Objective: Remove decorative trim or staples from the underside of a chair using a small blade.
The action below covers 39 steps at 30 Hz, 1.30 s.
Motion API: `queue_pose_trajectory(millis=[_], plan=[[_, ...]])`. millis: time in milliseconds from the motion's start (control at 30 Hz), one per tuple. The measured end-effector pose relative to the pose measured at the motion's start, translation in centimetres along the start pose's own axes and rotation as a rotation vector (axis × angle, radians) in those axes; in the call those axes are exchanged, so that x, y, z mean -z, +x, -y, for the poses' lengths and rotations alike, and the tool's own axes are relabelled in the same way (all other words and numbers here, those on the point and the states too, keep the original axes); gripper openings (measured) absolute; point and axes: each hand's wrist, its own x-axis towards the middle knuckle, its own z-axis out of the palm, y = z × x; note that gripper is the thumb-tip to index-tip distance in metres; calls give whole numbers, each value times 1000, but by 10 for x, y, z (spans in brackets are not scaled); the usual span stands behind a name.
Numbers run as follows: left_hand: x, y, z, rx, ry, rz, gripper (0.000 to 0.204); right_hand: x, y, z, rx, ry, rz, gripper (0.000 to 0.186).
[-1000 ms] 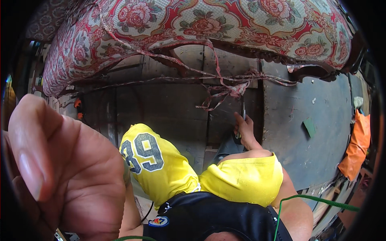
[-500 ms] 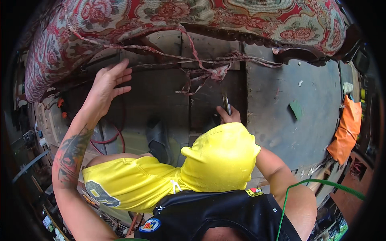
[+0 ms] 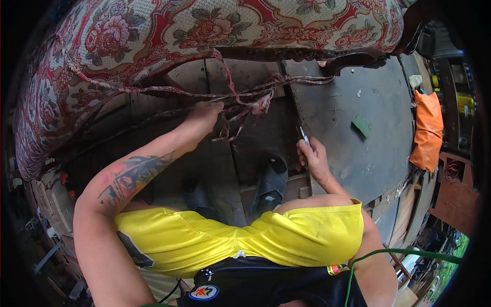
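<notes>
Dark floor panels (image 3: 353, 153) with open seams form the ground of this view, which I follow remotely through the head camera. Fingers of the right hand (image 3: 313, 155) are folded around a slim metal-tipped tool (image 3: 305, 138), its tip pointing away from the body. Fingers of the left hand (image 3: 204, 113) bend down beside the patterned cloth strips (image 3: 262, 104); I cannot tell whether they grip a strand. The strips run in front of the upholstered furniture (image 3: 215, 25), bunched in a knot between the two hands, just right of the left one. I judge three hazards. A pull on one strand could tighten the knot, since several cross there. The tool's tip, if sharp, could nick the left fingers should the hands converge, or snag the floral cover should it swing forward. Loose ends hang near the dark shoes (image 3: 272, 181) and could catch a foot. Farther out lie a green scrap (image 3: 361, 126) and an orange bag (image 3: 427, 133).
</notes>
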Motion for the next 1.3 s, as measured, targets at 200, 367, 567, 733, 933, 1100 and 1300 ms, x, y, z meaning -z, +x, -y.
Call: queue_pose_trajectory(millis=[200,367,567,733,933,1100,1300], plan=[[-79,83,-38,-867,-811,-609,31,-12,4,128,295,-160,138,30],[-111,17,-71,-544,-1566,-642,30,-38,16,190,906,-833,122,32],[-90,2,-91,-753,-1524,-669,48,-72,26,198,985,-1007,80,37],[-87,-4,-88,-810,-1403,-710,30,-63,40,211,1025,-1116,36,35],[-75,10,-80,-860,-1472,-617,24,-63,53,223,1285,-1155,110,43],[-82,27,-84,-910,-1421,-729,23,-52,60,227,1312,-1384,100,63],[-87,23,-84,-915,-1334,-838,24,-54,70,224,1382,-1577,82,64]])
